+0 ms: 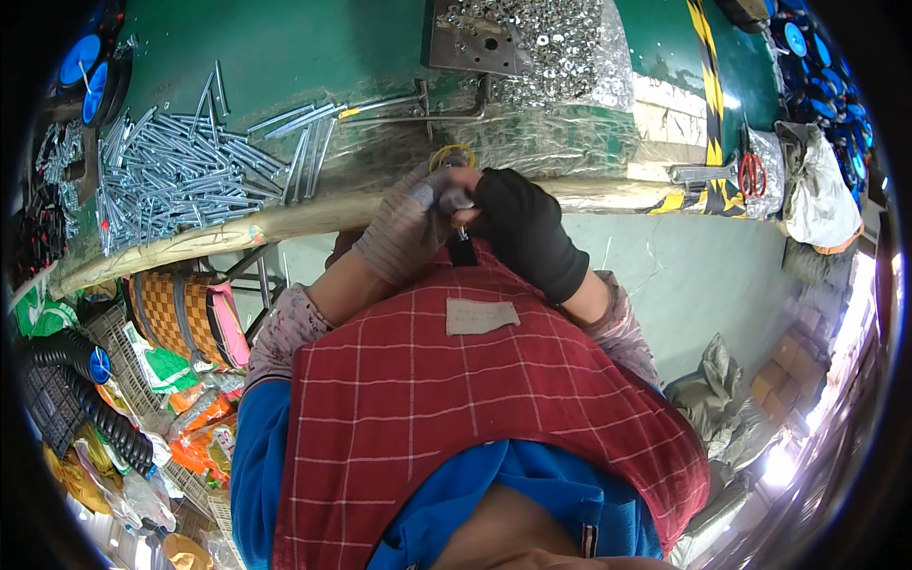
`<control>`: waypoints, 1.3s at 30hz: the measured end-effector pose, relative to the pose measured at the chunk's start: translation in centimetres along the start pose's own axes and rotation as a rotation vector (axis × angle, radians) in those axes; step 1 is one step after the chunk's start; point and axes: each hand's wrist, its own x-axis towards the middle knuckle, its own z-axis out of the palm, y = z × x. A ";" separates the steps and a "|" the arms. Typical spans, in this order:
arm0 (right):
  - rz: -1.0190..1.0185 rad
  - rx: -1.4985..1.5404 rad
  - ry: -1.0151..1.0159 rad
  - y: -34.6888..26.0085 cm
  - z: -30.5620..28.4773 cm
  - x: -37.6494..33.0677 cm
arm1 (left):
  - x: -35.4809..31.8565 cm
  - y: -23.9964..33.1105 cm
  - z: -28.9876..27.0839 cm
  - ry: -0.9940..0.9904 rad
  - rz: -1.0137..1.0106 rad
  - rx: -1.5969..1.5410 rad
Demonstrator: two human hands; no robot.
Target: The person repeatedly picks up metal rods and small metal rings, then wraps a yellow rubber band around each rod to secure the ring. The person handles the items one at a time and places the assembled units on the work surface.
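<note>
My left hand [404,223], in a grey striped glove, and my right hand [522,223], in a black glove with bare fingertips, meet at the front edge of the workbench, close to my chest. Both are closed with the fingers together around something small and shiny, mostly hidden by them. A yellow ring [454,152] shows just beyond the fingertips; whether it is held cannot be told. Left of my hands lies a large heap of long silver bolts [180,166]. Past them are a bent metal rod [480,100] and many loose nuts and washers [551,57].
A flat metal plate with a hole [465,43] lies beside the nuts. On the right are an adjustable wrench [701,175] and red-handled scissors [750,176]. Blue-centred black wheels [826,71] are piled at the far right. A checkered bag [176,313] sits below the bench at left.
</note>
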 end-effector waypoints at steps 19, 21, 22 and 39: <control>0.237 -0.401 0.297 8.0 -1.1 0.1 | 1.7 2.1 0.0 0.158 -0.005 -0.333; 0.182 -0.235 0.280 6.6 -1.6 -0.1 | 2.0 2.2 0.2 0.162 0.105 -0.125; 0.283 0.150 0.172 5.6 -1.3 -0.7 | 2.0 1.8 0.5 0.165 0.208 0.068; 0.670 1.377 -0.231 2.1 1.3 -1.4 | 1.6 3.2 1.4 0.121 -0.284 -0.058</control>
